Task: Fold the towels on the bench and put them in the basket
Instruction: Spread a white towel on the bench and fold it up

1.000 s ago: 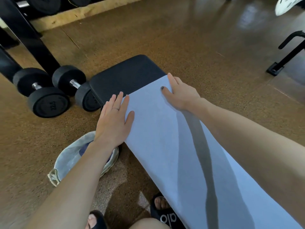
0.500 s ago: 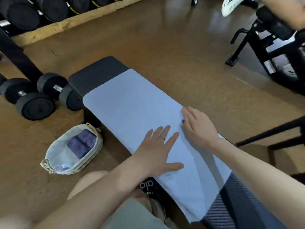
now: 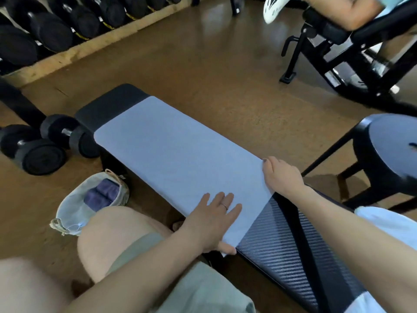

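A light blue towel lies spread flat along the black bench. My left hand presses flat on its near left corner, fingers straight, thumb at the towel's end edge. My right hand is at the near right corner, thumb on top of the edge and fingers curled over the bench side, gripping the towel there. A pale cloth basket stands on the floor left of the bench and holds two folded dark blue towels.
Two dumbbells lie on the floor by the bench's far left end, with a rack of weights behind. A black stool stands right. Another person's leg and shoe rest on a machine far right. My knees are bottom left.
Both hands slid along the towel from its far end to its near end. My right hand went from lying flat to curling over the near right corner.
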A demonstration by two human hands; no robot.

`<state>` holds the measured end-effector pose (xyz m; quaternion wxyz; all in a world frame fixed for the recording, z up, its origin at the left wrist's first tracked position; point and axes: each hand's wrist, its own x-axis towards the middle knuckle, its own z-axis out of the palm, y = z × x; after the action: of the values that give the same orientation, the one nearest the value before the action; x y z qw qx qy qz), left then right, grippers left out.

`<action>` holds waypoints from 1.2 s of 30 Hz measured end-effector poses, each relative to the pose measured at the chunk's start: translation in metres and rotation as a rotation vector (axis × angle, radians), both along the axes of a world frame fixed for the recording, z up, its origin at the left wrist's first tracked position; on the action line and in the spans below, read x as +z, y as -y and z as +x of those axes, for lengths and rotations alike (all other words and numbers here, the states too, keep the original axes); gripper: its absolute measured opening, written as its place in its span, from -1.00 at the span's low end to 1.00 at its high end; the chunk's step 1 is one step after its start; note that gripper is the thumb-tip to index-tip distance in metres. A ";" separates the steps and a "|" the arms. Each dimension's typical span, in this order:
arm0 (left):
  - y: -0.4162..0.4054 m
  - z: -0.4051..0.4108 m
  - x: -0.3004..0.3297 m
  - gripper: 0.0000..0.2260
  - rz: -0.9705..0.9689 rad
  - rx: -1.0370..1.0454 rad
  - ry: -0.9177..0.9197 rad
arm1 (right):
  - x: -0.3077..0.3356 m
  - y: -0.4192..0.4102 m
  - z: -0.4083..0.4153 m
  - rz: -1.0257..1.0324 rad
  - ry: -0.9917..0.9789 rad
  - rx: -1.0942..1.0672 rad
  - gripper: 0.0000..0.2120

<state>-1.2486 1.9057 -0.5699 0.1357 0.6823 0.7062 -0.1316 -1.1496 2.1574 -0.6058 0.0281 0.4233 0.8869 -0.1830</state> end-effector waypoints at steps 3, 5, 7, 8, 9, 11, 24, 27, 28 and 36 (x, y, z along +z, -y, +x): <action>0.002 0.019 -0.006 -0.16 0.034 -0.095 -0.141 | -0.002 0.001 0.003 0.018 0.020 0.009 -0.59; 0.002 0.024 -0.006 -0.26 0.067 -0.111 -0.177 | 0.002 0.003 0.006 0.021 -0.030 -0.026 -0.66; 0.002 0.027 -0.005 -0.36 0.108 -0.140 -0.151 | 0.006 0.002 0.009 0.081 -0.131 -0.033 -0.78; 0.002 0.030 -0.006 -0.40 0.132 -0.156 -0.138 | 0.009 0.002 0.011 0.108 -0.165 -0.021 -0.84; 0.003 0.032 -0.006 -0.43 0.152 -0.170 -0.123 | 0.012 0.002 0.011 0.121 -0.181 -0.001 -0.89; 0.005 0.038 -0.007 -0.47 0.175 -0.188 -0.103 | 0.016 0.001 0.011 0.118 -0.164 0.045 -0.92; 0.003 0.042 0.022 -0.74 0.047 0.162 0.105 | 0.032 0.006 0.000 0.293 0.082 0.129 -0.69; 0.002 0.018 0.037 -0.86 0.028 0.335 0.312 | 0.048 0.007 -0.009 0.168 -0.097 0.017 -0.80; 0.002 0.007 0.041 -0.89 0.029 0.382 0.376 | 0.053 0.006 -0.013 0.032 -0.168 -0.048 -0.83; 0.037 -0.100 0.082 -0.87 0.225 0.644 0.758 | 0.095 -0.005 -0.071 -0.964 -0.776 -0.430 -0.90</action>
<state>-1.3489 1.8689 -0.4875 0.3417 0.4400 0.7916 0.2509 -1.2201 2.1623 -0.5106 -0.1444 0.4344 0.5469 -0.7010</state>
